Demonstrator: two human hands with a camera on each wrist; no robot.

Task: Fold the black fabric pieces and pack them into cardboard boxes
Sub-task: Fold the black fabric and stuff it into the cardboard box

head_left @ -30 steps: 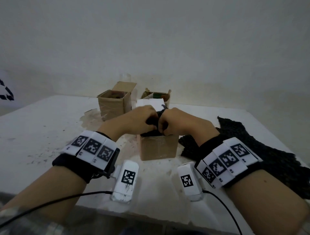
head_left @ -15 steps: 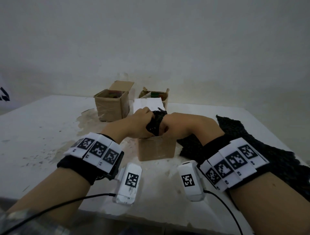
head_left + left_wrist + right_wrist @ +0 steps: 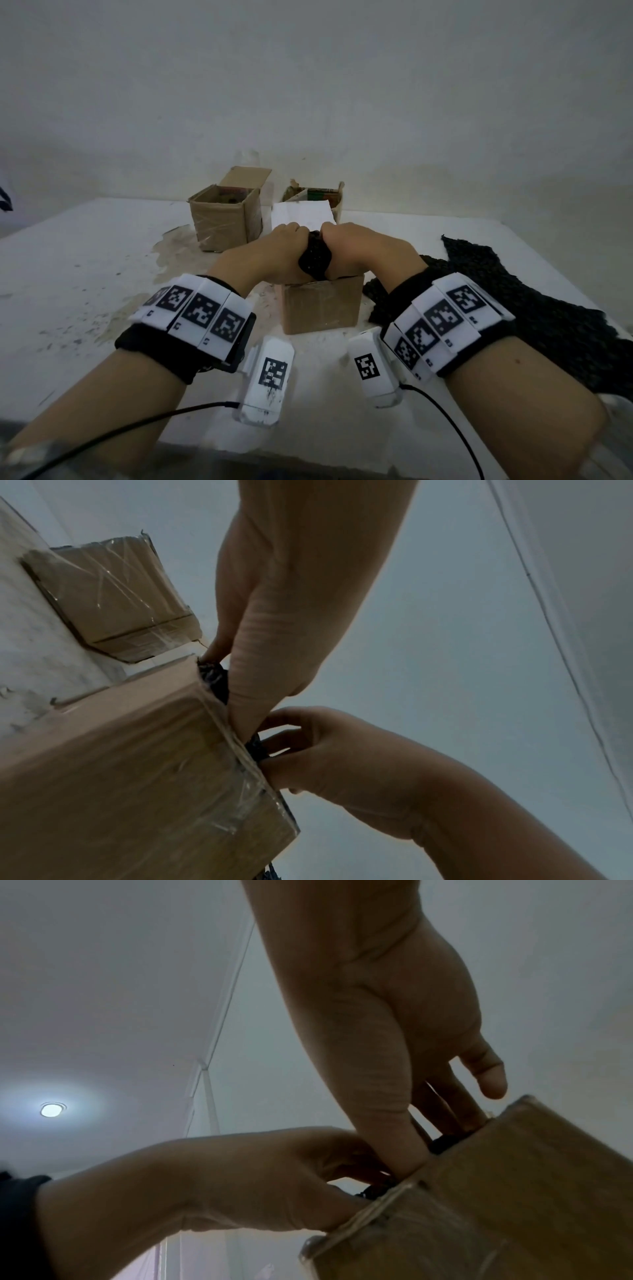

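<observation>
A small cardboard box (image 3: 322, 305) stands mid-table. A rolled bundle of black fabric (image 3: 314, 256) sticks out of its open top. My left hand (image 3: 282, 241) and right hand (image 3: 347, 241) grip the bundle from either side, knuckles up and almost touching. In the left wrist view my left hand's fingers (image 3: 236, 653) reach down past the box rim (image 3: 219, 718) beside the black fabric (image 3: 215, 676). In the right wrist view my right hand's fingers (image 3: 441, 1107) go down into the box (image 3: 496, 1191) and the fabric (image 3: 445, 1141) barely shows. More black fabric (image 3: 513, 308) lies loose at the right.
Two other open cardboard boxes (image 3: 222, 219) (image 3: 317, 197) stand behind, near the wall. A white flap (image 3: 301, 214) rises just behind my hands. The white table (image 3: 68, 274) has a brown stain left of the boxes, and its front edge runs below my forearms.
Both hands have kept hold of the fabric bundle over the box. They have drawn closer together and pressed it a little lower into the opening.
</observation>
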